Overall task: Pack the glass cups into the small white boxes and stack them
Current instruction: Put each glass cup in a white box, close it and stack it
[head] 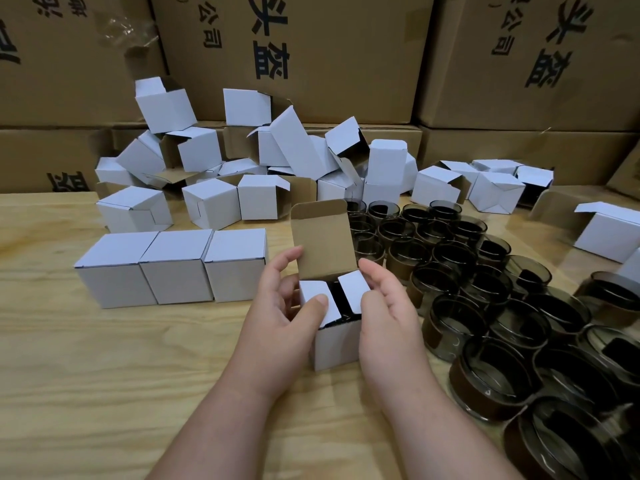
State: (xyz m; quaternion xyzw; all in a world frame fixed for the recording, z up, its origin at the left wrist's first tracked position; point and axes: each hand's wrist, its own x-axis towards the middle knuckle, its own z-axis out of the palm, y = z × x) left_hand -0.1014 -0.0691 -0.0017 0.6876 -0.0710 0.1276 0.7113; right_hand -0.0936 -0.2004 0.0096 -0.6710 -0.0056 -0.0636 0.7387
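A small white box (337, 342) stands on the wooden table (104, 393) in front of me, its brown-lined lid (322, 237) upright. Something dark, a glass cup, shows between its two side flaps. My left hand (284, 306) holds the box's left side, thumb pressing the left flap down. My right hand (384, 306) grips the right side, fingers on the right flap. Several dark glass cups (485, 289) with brown bands stand close together to the right. Three closed white boxes (173, 265) sit in a row to the left.
A loose pile of open, empty white boxes (259, 168) lies behind, spreading right to more boxes (485, 185) and one at the far right (609, 230). Large printed cardboard cartons (329, 57) wall off the back. Bare wood lies in front of me at the left.
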